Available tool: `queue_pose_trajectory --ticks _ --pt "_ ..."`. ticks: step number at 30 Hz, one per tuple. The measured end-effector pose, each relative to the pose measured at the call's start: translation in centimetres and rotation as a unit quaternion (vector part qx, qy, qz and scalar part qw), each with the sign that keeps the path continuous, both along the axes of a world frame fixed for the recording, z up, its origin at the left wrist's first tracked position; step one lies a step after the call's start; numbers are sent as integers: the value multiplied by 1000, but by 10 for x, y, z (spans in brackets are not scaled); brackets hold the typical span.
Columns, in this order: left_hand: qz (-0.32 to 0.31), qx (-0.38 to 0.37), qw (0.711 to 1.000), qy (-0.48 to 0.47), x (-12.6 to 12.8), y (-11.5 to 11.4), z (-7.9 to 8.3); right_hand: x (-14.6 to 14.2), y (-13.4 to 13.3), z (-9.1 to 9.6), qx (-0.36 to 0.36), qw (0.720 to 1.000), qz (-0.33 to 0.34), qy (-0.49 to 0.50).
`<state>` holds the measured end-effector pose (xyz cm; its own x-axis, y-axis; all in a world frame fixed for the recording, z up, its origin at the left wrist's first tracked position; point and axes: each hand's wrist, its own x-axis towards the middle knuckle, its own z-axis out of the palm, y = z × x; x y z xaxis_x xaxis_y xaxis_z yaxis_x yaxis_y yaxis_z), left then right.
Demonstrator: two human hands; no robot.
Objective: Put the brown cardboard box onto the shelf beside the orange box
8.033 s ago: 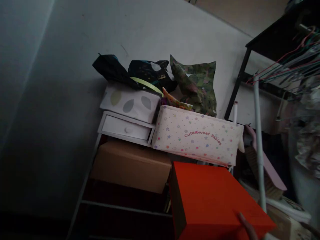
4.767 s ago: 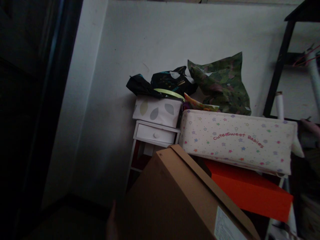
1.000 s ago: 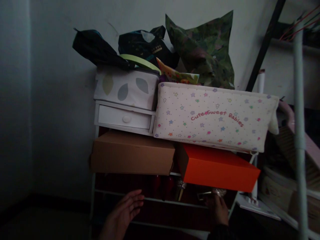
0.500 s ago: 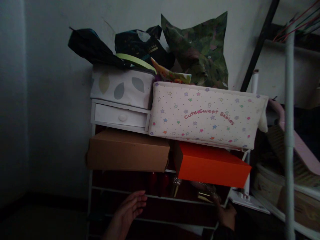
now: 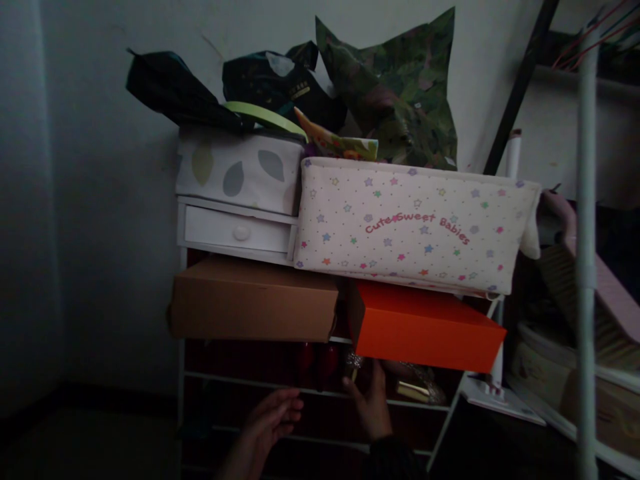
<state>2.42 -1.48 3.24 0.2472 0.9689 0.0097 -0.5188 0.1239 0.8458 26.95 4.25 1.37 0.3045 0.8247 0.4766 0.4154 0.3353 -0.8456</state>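
I face a white wire rack (image 5: 320, 393) in dim light. A brown cardboard box (image 5: 253, 300) and an orange box (image 5: 425, 327) lie side by side on one shelf. My left hand (image 5: 267, 423) hovers open, fingers spread, in front of the dark shelf below the brown box. My right hand (image 5: 373, 403) reaches up under the orange box's left end, thumb and fingers apart, close to small shiny items (image 5: 417, 387) on that lower shelf. It holds nothing I can make out.
Above the boxes sit a white drawer unit (image 5: 237, 230), a leaf-patterned box (image 5: 240, 170) and a star-patterned fabric bin (image 5: 415, 223). Dark bags (image 5: 280, 80) and a green bag (image 5: 395, 87) lean on the wall. A white pole (image 5: 585, 253) and cluttered shelves stand at right.
My right hand moved left from the orange box's right end to beneath its left end. My left hand drifted slightly right. Earlier, I carried the orange and brown boxes onto the shelf.
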Motion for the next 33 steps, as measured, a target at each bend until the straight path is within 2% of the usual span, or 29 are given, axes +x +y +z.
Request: queue_pose_trajectory --ticks 2,4,10,17,19,22,24,26,28,30,33 --pt "2 -2 1000 14 0 2 -4 -6 8 -2 15 998 -36 -58" --pt "4 -4 1000 21 0 4 -7 -7 15 -2 27 995 -45 -90" --pt "7 -16 1000 23 -1 8 -8 4 30 -3 57 992 -47 -104" --pt "-8 -3 1000 17 1 6 -6 21 14 1 56 980 -24 -187" --pt "-9 -5 1000 15 1 6 -7 27 9 1 38 961 -33 -271" --pt "-9 -7 1000 18 2 7 -8 35 6 -1 18 902 -84 -424" --pt "-7 -7 1000 21 2 7 -8 36 6 -5 13 869 -95 -486" --pt "-4 -7 1000 22 2 6 -8 34 5 -10 13 850 -93 -519" --pt "3 -2 1000 31 2 6 -8 31 2 -12 19 850 -99 -517" --pt "25 9 998 61 1 8 -10 27 -2 -11 39 863 -105 -493" --pt "94 88 976 175 1 13 -14 21 -10 -5 87 883 -92 -452"
